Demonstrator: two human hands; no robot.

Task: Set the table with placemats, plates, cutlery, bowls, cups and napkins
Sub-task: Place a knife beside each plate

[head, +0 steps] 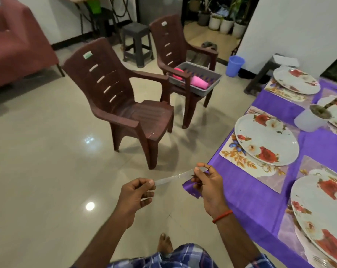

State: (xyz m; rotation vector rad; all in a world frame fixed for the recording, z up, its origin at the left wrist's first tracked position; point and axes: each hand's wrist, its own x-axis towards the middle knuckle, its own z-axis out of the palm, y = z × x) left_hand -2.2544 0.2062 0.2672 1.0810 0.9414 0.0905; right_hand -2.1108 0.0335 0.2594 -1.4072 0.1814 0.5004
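Cutlery piece [175, 176]: a slim silvery strip, held level over the floor between the two sets of fingers. It is too smeared by blur to say for sure that it is a knife.
Hidden ends: both tips vanish inside the pinches, so neither handle nor blade can be made out.
Left hand [136, 194]: the thumb and curled fingers [144, 187] pinch the strip's left end.
Right hand [208, 184]: the fingers [197, 171] are curled, nipping the right end against the thumb. A red thread circles the wrist.
Table [250, 200]: its purple-clothed corner lies just under and behind the right fingers. The far and right sides are cut off by the frame.
Placemat [246, 163]: floral, just beyond the right fingers, under a flowered plate [266, 140].
Other plates: one to the right of the right fingers, cropped at the edge, and one far beyond them.
Near chair [125, 105]: brown plastic, well beyond the left fingers.
Grey tray [214, 84]: it sits on the farther chair's seat, holding pink cups [199, 82] partly hidden by the armrest.
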